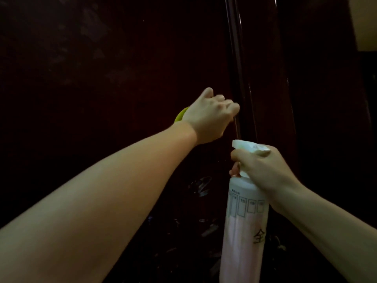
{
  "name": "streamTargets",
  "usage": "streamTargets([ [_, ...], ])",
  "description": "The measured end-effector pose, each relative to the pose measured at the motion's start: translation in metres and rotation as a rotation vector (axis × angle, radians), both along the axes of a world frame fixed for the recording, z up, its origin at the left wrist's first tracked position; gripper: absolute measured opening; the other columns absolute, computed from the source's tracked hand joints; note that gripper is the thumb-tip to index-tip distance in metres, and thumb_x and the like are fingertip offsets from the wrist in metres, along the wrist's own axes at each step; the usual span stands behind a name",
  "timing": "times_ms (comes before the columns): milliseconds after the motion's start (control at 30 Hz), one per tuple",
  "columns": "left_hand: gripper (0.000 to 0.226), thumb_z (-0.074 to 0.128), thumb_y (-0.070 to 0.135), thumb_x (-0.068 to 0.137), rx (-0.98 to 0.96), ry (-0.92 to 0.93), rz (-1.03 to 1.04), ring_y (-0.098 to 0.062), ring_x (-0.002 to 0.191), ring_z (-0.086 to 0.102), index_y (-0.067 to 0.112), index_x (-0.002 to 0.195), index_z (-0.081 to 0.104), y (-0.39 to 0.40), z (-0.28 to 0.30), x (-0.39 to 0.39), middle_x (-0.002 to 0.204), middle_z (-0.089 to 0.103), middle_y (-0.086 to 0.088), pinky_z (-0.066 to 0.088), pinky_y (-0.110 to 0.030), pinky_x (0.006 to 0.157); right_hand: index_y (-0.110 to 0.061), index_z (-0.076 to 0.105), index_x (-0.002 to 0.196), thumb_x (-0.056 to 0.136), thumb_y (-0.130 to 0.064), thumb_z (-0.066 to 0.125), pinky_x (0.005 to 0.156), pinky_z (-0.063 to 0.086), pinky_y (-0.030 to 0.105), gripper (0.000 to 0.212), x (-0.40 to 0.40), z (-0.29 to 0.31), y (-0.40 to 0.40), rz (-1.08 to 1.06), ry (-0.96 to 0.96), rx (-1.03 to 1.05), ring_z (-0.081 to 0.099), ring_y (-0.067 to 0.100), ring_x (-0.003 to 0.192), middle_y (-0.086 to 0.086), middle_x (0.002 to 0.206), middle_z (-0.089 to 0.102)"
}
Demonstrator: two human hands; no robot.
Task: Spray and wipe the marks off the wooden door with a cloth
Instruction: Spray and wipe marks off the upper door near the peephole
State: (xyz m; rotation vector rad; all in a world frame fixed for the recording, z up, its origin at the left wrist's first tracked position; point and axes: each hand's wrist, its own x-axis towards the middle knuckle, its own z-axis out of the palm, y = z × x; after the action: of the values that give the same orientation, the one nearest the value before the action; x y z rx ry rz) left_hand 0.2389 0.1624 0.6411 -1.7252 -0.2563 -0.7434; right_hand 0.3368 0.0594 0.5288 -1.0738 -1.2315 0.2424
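Two bare forearms reach forward from the lower edge. Right hand [263,166] grips the neck of one white spray bottle [244,217], upright, pinkish liquid inside, nozzle toward the door. Left hand [210,117], fingers curled, holds one yellow-green cloth [180,116] against the dark wooden door [102,78], beside its raised vertical moulding [242,68]. Pale marks [201,187] show lower down. One strip of cream wall [365,21] appears at upper right.
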Motion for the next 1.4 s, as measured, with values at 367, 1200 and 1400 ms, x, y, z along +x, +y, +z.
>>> streamTargets([
  [367, 0.022, 0.065, 0.019, 0.080, -0.145, 0.228, -0.019, -0.017, 0.076, 0.058, 0.013, 0.101, 0.061, -0.009, -0.120, -0.030, 0.085, 0.064, 0.003, 0.040, -0.034, 0.075, 0.004, 0.063, 0.074, 0.078, -0.015, 0.064, 0.063, 0.049, 0.043, 0.019, -0.001, -0.012, -0.016, 0.023, 0.064, -0.022, 0.059, 0.028, 0.063, 0.016, 0.068, 0.067],
  [1200, 0.012, 0.054, 0.020, 0.097, -0.706, -0.382, -0.110, -0.002, 0.052, 0.048, 0.019, 0.086, 0.049, -0.036, -0.081, -0.172, 0.064, 0.048, 0.013, 0.035, -0.010, 0.050, 0.003, 0.055, 0.078, 0.083, -0.021, 0.061, 0.061, 0.051, 0.055, 0.025, -0.113, -0.057, -0.007, 0.134, -0.234, -0.010, 0.062, 0.042, 0.072, 0.025, 0.079, 0.064],
  [1400, 0.009, 0.052, 0.020, 0.096, -0.670, -0.574, -0.060, -0.006, 0.053, 0.049, 0.017, 0.088, 0.051, -0.065, -0.128, -0.244, 0.067, 0.050, 0.010, 0.034, -0.017, 0.049, -0.019, 0.064, 0.087, 0.084, -0.024, 0.065, 0.064, 0.051, 0.034, 0.006, -0.151, -0.078, -0.011, 0.330, -0.307, -0.098, 0.064, 0.020, 0.074, 0.004, 0.080, 0.066],
])
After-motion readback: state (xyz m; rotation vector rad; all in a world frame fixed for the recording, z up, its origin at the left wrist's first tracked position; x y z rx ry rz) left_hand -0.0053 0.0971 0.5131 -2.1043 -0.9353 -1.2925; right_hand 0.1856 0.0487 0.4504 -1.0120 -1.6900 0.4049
